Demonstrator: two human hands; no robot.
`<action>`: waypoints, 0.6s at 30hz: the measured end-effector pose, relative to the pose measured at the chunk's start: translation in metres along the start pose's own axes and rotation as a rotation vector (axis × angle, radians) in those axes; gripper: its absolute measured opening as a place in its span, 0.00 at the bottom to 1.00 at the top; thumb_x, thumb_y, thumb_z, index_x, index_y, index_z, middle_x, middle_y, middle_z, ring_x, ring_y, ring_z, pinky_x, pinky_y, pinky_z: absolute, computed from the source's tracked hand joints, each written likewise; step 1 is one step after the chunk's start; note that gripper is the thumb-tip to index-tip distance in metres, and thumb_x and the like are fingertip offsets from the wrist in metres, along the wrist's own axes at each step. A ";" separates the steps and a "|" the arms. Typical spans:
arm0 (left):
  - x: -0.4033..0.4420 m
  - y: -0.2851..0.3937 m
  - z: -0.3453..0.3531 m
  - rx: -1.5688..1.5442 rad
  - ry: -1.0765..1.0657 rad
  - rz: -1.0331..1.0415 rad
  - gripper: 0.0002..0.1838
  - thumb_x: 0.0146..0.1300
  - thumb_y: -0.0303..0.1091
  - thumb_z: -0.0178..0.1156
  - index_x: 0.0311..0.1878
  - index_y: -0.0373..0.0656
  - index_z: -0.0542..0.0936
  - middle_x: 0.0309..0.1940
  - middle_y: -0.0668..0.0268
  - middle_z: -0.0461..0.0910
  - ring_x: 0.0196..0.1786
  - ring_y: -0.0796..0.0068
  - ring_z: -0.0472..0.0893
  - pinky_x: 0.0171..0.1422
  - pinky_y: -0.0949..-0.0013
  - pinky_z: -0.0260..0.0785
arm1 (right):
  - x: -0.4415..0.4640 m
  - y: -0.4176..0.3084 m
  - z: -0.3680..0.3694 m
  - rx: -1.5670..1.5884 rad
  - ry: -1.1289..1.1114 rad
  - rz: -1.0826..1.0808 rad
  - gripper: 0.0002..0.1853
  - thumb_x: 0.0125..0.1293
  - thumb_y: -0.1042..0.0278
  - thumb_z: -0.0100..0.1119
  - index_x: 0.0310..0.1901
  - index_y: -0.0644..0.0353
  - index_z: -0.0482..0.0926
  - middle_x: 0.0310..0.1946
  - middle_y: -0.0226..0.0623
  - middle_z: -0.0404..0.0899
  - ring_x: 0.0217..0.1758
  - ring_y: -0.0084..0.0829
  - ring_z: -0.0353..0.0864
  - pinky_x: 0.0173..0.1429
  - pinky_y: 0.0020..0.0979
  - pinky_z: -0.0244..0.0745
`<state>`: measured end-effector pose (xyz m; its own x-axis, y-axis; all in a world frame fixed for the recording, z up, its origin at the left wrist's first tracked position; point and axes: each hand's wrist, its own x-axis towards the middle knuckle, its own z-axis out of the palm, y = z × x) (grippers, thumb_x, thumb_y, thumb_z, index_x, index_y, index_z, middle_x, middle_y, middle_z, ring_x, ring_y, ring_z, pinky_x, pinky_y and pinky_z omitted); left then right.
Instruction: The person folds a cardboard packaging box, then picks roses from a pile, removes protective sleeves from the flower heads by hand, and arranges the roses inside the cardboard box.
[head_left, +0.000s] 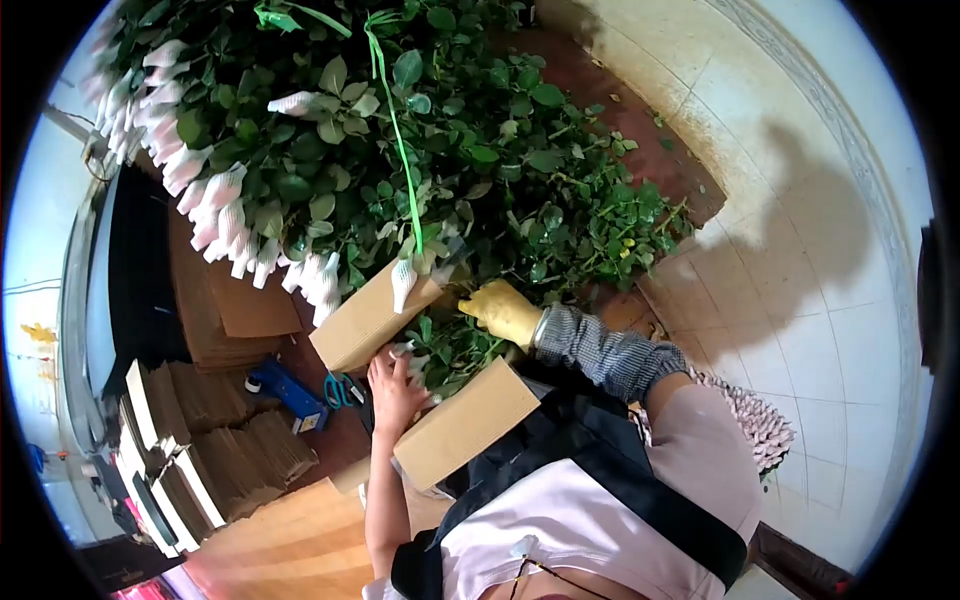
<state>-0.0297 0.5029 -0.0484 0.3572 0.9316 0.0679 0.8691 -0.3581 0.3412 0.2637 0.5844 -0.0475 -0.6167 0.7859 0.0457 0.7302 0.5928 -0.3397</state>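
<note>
Bare, my left hand (pixel 396 392) rests its spread fingers against the white-netted heads of a few roses (pixel 412 352). These lie between two tan cardboard-covered blocks, one farther away (pixel 368 312) and one nearer my body (pixel 466 425). My right hand (pixel 503 313), in a yellow glove with a grey checked sleeve, is curled at the stem side, just past the right end of the far block. Leaves and shadow hide what its fingertips hold, if anything. A single netted rose (pixel 402 284) hangs over the far block, below a green tie (pixel 403 150).
A large heap of leafy netted roses (pixel 420 130) fills the far side. Stacked cardboard sheets (pixel 240 450), a blue box (pixel 288 392) and blue-handled scissors (pixel 342 390) lie to the left. More netted roses (pixel 750 415) stand at right by the tiled wall (pixel 790 300).
</note>
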 end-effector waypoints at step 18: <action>-0.014 -0.013 0.032 -0.143 0.051 -0.118 0.47 0.35 0.33 0.79 0.65 0.44 0.73 0.69 0.45 0.64 0.72 0.40 0.65 0.72 0.43 0.64 | 0.119 0.056 -0.218 -0.202 1.127 0.210 0.15 0.54 0.75 0.69 0.45 0.64 0.83 0.52 0.46 0.83 0.56 0.50 0.80 0.62 0.46 0.76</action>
<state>-0.0353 0.4924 -0.0834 0.2349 0.9698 0.0659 0.8452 -0.2373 0.4788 0.2953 0.7493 0.1434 0.0591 0.5234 0.8500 0.8831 0.3696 -0.2890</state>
